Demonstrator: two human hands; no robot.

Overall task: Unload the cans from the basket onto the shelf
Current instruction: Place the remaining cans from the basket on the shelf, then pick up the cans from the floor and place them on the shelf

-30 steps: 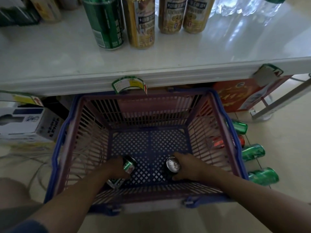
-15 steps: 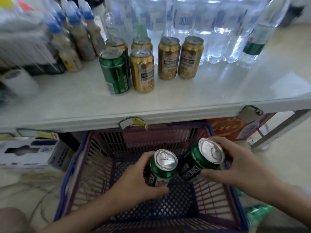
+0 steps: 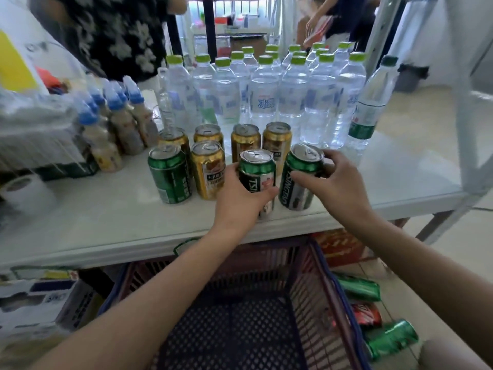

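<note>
My left hand [image 3: 240, 201] grips a green can [image 3: 257, 174] standing upright near the front of the white shelf [image 3: 106, 217]. Just to its right, my right hand [image 3: 336, 182] holds a second green can [image 3: 301, 169], slightly tilted, its base at the shelf surface. Behind and to the left stand another green can [image 3: 169, 173] and several gold cans [image 3: 208, 169]. Below the shelf sits the purple and blue basket [image 3: 328, 284]; no cans show in the part of its mesh floor that I can see.
Rows of water bottles [image 3: 266, 102] fill the back of the shelf, with blue-capped drink bottles [image 3: 120, 124] at the left. Green and red cans [image 3: 386, 340] lie on the floor right of the basket. A person in a patterned top [image 3: 114, 30] stands behind the shelf. Boxes [image 3: 34, 303] sit lower left.
Both hands lifted one green can each out of the basket and carried them up and forward onto the shelf front. The view tilted up from the basket to the shelf.
</note>
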